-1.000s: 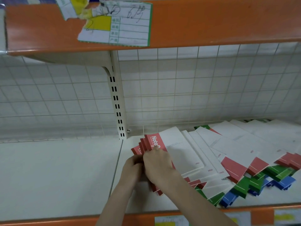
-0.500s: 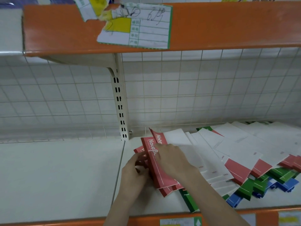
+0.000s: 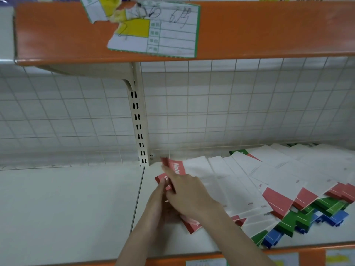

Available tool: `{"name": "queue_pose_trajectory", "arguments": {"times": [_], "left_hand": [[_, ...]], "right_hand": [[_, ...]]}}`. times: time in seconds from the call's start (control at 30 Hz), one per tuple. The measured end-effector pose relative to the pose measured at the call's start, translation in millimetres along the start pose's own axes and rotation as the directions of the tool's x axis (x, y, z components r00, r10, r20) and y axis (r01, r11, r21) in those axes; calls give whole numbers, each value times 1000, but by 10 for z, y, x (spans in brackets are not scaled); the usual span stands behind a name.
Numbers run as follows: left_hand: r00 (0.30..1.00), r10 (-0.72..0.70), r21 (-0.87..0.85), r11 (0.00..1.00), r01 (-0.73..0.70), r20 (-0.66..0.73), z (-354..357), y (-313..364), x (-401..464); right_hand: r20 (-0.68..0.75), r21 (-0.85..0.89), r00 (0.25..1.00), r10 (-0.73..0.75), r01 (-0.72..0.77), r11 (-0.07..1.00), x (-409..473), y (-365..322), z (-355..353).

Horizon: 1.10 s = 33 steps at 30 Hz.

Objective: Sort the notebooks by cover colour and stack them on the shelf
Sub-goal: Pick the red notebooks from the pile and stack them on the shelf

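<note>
Head view: we gripped the red notebooks (image 3: 173,169) at centre frame, left hand (image 3: 159,206) and right hand (image 3: 189,194) curled round them. Since a second before, we had gathered them upright on the shelf (image 3: 67,208); red sorting neared stacking.

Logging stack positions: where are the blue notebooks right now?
In the head view the blue notebooks sit at the lower right of the shelf, at the near edge of the fanned pile, under the green notebooks.
</note>
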<state>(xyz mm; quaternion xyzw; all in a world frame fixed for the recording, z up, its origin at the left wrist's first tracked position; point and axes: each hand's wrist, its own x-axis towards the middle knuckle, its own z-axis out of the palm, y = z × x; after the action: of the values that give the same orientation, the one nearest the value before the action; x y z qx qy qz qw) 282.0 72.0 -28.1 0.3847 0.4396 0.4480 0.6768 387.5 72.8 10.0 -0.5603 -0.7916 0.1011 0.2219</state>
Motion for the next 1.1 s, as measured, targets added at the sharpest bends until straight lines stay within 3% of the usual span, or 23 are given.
{"name": "queue_pose_trajectory", "arguments": {"times": [0.07, 0.17, 0.23, 0.33, 0.4, 0.5, 0.57, 0.63, 0.83, 1.1], "left_hand": [[999, -4, -24, 1000, 3, -34, -62, -7, 19], [980, 113, -21, 993, -118, -165, -167, -39, 9], [959, 177, -13, 983, -185, -220, -207, -45, 6], [938, 296, -22, 952, -305, -178, -218, -35, 4], [903, 402, -11, 913, -409, -153, -196, -26, -29], [786, 610, 286, 774, -565, -99, -125, -34, -71], [745, 662, 432, 697, -573, -80, -83, -56, -72], [724, 678, 442, 692, -571, -126, -62, -64, -61], [790, 580, 211, 812, -544, -199, -114, -17, -43], [869, 454, 170, 889, -426, -198, -129, -52, 1]], "right_hand": [[17, 92, 1000, 19, -20, 996, -1, -36, 104], [32, 294, 997, 75, -81, 952, -12, 52, 133], [-44, 404, 987, 153, -123, 906, -19, 143, 56], [-275, 312, 920, 277, -187, 931, -13, 313, -87], [-289, 298, 885, 366, -280, 912, -1, 387, -176], [-86, 660, 890, 449, -286, 695, 3, 388, -287], [-102, 836, 888, 448, -168, 522, -23, 394, -320], [-167, 880, 882, 441, -68, 469, -64, 383, -341], [-202, 842, 937, 283, 19, 538, -120, 289, -207], [-257, 758, 928, 269, 22, 652, -115, 274, -39]]}}
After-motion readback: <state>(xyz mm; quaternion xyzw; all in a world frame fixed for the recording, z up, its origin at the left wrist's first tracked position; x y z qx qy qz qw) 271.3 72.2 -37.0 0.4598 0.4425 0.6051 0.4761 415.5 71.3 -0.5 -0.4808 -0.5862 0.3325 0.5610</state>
